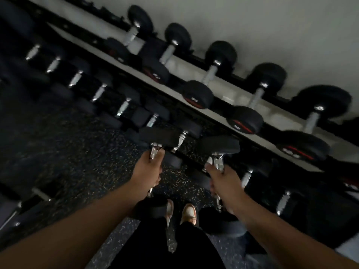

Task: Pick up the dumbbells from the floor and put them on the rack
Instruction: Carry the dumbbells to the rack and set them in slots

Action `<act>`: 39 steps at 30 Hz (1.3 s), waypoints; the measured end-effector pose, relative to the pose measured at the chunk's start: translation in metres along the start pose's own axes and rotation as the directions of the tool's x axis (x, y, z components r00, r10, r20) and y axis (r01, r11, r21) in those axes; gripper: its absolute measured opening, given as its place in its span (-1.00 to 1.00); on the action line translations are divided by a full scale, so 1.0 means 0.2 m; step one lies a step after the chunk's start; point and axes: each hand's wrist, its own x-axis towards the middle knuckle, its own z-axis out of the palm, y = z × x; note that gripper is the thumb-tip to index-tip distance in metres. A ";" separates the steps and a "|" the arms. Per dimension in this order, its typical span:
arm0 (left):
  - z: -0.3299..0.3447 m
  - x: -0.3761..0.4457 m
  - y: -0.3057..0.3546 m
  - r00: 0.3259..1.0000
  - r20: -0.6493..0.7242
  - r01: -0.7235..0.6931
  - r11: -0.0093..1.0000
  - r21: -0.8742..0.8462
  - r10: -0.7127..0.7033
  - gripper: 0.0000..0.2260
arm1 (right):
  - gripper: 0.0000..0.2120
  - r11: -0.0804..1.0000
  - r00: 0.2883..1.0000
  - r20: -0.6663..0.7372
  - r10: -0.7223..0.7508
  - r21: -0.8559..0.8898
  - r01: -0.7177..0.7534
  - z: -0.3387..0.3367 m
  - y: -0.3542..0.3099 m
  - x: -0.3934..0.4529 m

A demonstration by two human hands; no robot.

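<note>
My left hand [148, 173] grips the chrome handle of a black dumbbell [159, 136], whose far head points at the rack and whose near head hangs over my feet. My right hand [223, 183] grips a second black dumbbell [219, 145] the same way. Both are held in the air, side by side, just short of the lower tier of the dumbbell rack [242, 136]. The view is tilted and blurred.
The rack's upper tier holds several black dumbbells with red marks [198, 94]; the lower tier carries a row of darker ones [124, 107]. More dumbbells [283, 202] sit at lower right. My shoes [187, 212] stand on speckled rubber floor [77, 152]. A pale wall is behind.
</note>
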 end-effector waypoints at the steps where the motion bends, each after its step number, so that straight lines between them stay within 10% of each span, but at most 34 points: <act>1: -0.06 0.00 0.01 0.999 -0.042 0.017 0.999 -0.038 -0.019 -0.74 | -0.72 1.000 0.999 0.042 -0.005 0.009 0.005 0.05 -0.05 0.02; 16: -1.44 0.22 0.02 0.848 -0.492 0.033 0.946 -0.324 -0.198 -0.66 | -0.71 0.950 0.924 0.376 -0.072 -0.255 0.178 1.47 -0.60 0.22; 39: -2.71 1.48 0.76 0.856 -0.491 0.045 0.970 -0.239 -0.160 -0.66 | -0.69 0.984 0.908 0.418 -0.024 -0.149 0.095 3.14 -1.60 0.85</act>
